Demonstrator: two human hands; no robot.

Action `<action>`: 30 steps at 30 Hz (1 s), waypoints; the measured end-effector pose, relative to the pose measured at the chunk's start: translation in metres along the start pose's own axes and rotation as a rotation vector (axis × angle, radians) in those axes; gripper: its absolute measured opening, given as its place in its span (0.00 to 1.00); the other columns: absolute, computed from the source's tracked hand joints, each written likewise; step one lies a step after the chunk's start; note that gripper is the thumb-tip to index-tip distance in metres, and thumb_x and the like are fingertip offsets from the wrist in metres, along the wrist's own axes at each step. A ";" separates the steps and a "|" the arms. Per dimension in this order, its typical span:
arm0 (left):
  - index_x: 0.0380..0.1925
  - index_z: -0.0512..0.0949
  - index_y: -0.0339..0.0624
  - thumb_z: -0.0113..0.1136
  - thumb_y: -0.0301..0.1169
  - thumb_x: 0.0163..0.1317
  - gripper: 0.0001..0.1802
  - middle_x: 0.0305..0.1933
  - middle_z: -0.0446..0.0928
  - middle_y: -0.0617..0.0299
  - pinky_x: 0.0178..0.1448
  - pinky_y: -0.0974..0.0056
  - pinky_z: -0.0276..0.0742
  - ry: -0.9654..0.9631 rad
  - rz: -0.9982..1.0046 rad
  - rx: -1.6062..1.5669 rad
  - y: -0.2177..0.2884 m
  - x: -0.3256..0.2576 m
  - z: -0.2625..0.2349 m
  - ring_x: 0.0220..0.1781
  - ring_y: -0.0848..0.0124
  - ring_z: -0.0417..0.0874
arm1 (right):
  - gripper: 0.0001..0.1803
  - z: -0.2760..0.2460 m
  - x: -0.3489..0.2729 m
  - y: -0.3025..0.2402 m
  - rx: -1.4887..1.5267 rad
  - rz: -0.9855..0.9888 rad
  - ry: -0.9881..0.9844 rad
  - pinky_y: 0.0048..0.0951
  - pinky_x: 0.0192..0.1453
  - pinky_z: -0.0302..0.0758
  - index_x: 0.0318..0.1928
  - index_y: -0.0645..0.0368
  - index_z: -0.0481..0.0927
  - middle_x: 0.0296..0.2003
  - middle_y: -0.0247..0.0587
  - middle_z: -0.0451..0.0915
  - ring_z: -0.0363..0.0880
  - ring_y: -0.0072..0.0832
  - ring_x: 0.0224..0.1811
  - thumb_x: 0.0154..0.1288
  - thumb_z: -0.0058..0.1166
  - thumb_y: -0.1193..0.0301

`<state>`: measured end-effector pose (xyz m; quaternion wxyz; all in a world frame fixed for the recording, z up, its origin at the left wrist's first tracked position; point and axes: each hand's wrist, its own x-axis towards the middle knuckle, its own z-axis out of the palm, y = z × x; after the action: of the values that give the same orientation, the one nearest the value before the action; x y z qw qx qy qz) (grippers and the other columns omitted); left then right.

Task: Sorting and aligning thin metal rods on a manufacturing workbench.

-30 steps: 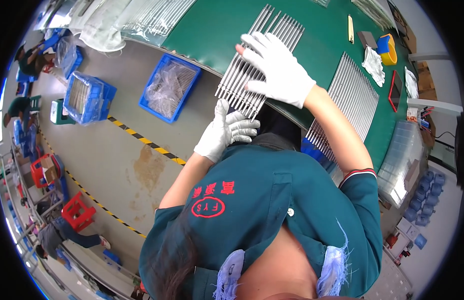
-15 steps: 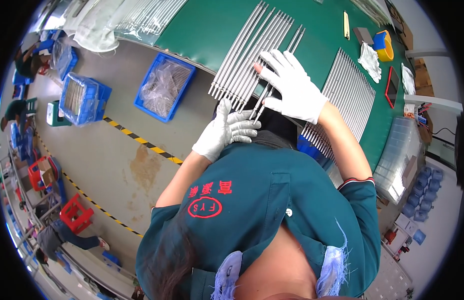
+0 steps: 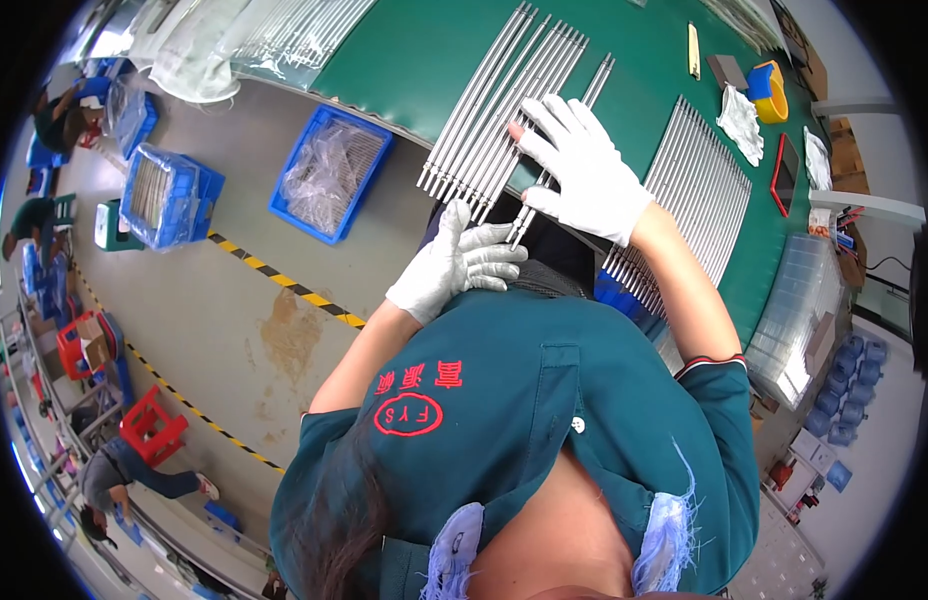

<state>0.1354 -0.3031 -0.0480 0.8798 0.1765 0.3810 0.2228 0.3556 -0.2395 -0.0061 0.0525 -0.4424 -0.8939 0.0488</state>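
Two gloved hands on the go: the right hand (image 3: 584, 170) lies flat, fingers spread, on a row of steel rods (image 3: 499, 100) on the green counter (image 3: 414, 50). Left hand (image 3: 459, 262) sits at the counter's edge, fingers curled round the near end of one rod (image 3: 559, 150). Blue bin (image 3: 329, 172) on the floor nearby.

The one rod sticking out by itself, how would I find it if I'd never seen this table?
Look at the green table, then at the bundle of silver rods lying side by side. Just right of it, under the white-gloved right hand, one single rod lies apart, its near end reaching the left hand. It alone has green showing on both sides.
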 end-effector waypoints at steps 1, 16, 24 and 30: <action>0.61 0.63 0.32 0.25 0.68 0.62 0.49 0.50 0.76 0.48 0.48 0.66 0.77 -0.018 -0.013 0.010 0.000 0.000 0.000 0.43 0.68 0.79 | 0.37 -0.003 -0.002 0.000 0.006 0.000 -0.015 0.45 0.74 0.44 0.65 0.55 0.63 0.67 0.51 0.57 0.51 0.47 0.71 0.58 0.50 0.51; 0.63 0.60 0.32 0.24 0.69 0.62 0.49 0.54 0.73 0.47 0.49 0.62 0.78 0.022 0.007 -0.085 -0.002 -0.002 -0.006 0.44 0.67 0.79 | 0.40 -0.006 0.003 -0.005 0.066 0.017 0.046 0.46 0.74 0.44 0.66 0.54 0.62 0.67 0.52 0.57 0.50 0.48 0.71 0.55 0.53 0.50; 0.63 0.56 0.33 0.29 0.71 0.59 0.51 0.56 0.71 0.39 0.50 0.53 0.79 0.100 0.071 -0.242 0.011 -0.007 -0.003 0.49 0.53 0.78 | 0.39 0.013 0.038 -0.013 0.013 -0.027 0.131 0.47 0.73 0.47 0.64 0.57 0.64 0.65 0.55 0.59 0.53 0.52 0.69 0.57 0.50 0.49; 0.61 0.59 0.35 0.29 0.71 0.59 0.50 0.55 0.71 0.40 0.50 0.54 0.79 0.003 0.051 -0.277 0.007 -0.003 -0.007 0.48 0.55 0.79 | 0.39 0.001 0.024 -0.010 -0.028 0.002 0.043 0.47 0.74 0.45 0.66 0.53 0.62 0.66 0.52 0.58 0.52 0.50 0.70 0.57 0.50 0.48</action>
<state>0.1265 -0.2979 -0.0475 0.8891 0.0625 0.3435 0.2960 0.3335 -0.2268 -0.0042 0.0655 -0.4448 -0.8928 0.0270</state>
